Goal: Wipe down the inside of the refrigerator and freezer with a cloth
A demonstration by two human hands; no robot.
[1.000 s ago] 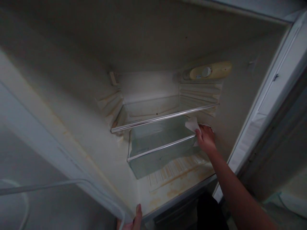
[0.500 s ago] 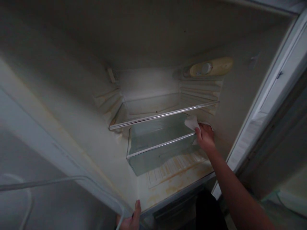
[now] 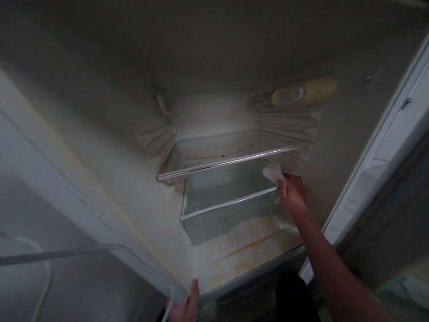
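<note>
A white cloth is in my right hand, its fingers closed round it at the right inner wall of an old fridge, beside the right end of a clear drawer. Part of the cloth shows behind my fingers. Above the drawer lies a glass shelf with a pale front edge. My left hand grips the fridge's lower left front edge, thumb up; its other fingers are mostly hidden.
Brown-yellow stains mark the fridge floor. A yellowed control housing sits on the right wall. A pale cable crosses the lower left. The door side stands at the right, and a dark-clothed leg shows below.
The view has shifted slightly, so the fridge interior appears a little further right. My right hand is still at the right wall with the cloth, and my left hand stays on the edge.
</note>
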